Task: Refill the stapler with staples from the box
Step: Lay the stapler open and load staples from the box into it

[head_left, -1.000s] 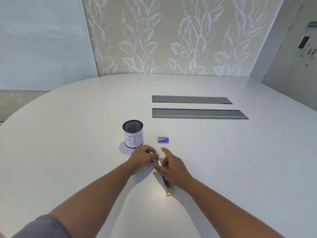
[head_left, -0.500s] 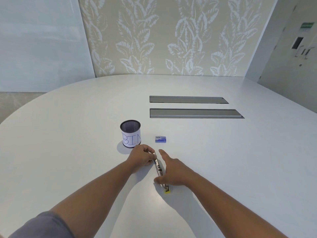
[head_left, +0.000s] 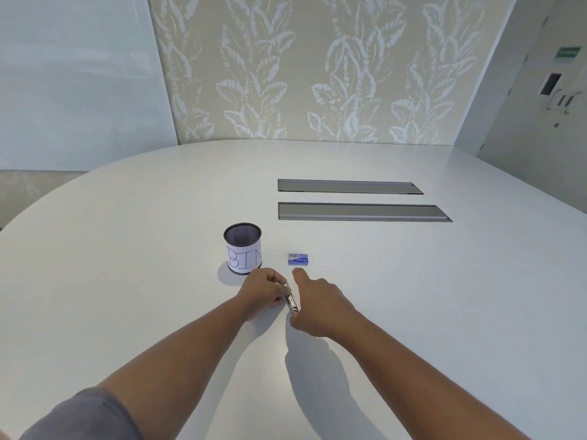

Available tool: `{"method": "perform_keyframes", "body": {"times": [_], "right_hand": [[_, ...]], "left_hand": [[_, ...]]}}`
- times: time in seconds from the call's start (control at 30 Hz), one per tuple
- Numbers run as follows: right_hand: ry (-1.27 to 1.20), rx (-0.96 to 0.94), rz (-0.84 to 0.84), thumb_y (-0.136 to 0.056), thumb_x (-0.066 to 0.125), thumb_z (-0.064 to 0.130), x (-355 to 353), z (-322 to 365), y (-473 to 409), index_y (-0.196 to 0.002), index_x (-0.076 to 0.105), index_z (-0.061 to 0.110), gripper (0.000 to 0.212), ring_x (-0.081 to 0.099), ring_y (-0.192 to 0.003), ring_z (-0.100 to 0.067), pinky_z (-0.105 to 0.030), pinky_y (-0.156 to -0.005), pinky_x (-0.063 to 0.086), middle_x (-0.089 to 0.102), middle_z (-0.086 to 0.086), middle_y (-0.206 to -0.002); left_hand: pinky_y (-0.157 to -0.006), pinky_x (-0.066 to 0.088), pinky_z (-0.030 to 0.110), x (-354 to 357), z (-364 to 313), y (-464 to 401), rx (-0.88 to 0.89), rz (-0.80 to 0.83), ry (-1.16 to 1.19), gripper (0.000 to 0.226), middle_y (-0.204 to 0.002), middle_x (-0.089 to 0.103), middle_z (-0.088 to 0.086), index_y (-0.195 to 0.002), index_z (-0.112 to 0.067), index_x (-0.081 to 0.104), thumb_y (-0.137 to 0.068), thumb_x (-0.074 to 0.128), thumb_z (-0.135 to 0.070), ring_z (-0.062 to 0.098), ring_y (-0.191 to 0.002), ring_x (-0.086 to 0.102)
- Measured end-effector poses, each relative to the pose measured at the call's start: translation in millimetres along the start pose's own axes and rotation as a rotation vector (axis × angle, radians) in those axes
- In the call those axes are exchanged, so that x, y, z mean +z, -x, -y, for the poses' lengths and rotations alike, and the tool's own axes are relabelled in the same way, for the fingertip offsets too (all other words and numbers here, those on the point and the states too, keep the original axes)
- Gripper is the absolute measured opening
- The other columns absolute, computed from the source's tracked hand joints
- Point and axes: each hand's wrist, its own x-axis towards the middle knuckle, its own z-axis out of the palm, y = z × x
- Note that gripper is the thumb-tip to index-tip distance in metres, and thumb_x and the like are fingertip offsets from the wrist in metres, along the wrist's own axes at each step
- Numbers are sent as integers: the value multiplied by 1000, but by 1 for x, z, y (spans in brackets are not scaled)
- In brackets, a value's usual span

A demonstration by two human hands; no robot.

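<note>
Left hand (head_left: 265,293) pinches the stapler (head_left: 292,302); right hand (head_left: 319,304) rests on it with fingers relaxed, near the staple box (head_left: 298,259).

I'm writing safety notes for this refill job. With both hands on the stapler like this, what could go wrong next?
The left hand pinches the stapler by one end only, so it may twist or slip. The right hand covers its near end; a snap shut could nip skin. The staple box lies just beyond the right thumb and could be knocked.
</note>
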Motion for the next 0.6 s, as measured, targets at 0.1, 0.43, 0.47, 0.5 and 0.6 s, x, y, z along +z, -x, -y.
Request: {"method": "perform_keyframes", "body": {"times": [0.1,0.43,0.47,0.5,0.6], "right_hand": [[-24,-19,-112,-85,60,22,-2,5,-3,-108,34,22,35,44,-60,-19,-30,-46,29,43,0,-71],[-327,7,-272,-92,64,26,23,-6,-14,-120,49,19,32,65,-85,-33,-42,-74,57,73,-4,-94],[-330,10,-270,-93,64,25,26,-7,-15,-123,49,19,34,66,-88,-34,-42,-76,57,73,-5,-98],[-330,11,-268,-94,63,25,29,-8,-17,-127,50,18,36,66,-90,-33,-41,-77,57,74,-7,-101],[-312,5,-260,-95,61,28,37,-10,-20,-121,55,15,29,66,-88,-33,-40,-76,56,73,-8,-99]], "left_hand": [[-49,52,20,0,1,0,0,-1,-6,14,-61,66,7,-83,-5,66,-78,74,5,12,-46,61],[-54,53,21,-1,7,2,44,9,-21,11,-69,64,10,-88,-3,67,-82,71,5,13,-52,64],[-55,53,22,-2,7,3,55,18,-30,10,-69,64,9,-86,-5,67,-83,71,4,14,-53,63],[-55,52,22,-2,7,3,66,28,-36,9,-68,64,8,-85,-6,68,-83,72,1,15,-54,62],[-50,50,19,-3,7,4,75,31,-34,5,-65,64,5,-84,-8,70,-86,72,-5,11,-50,59]]}}
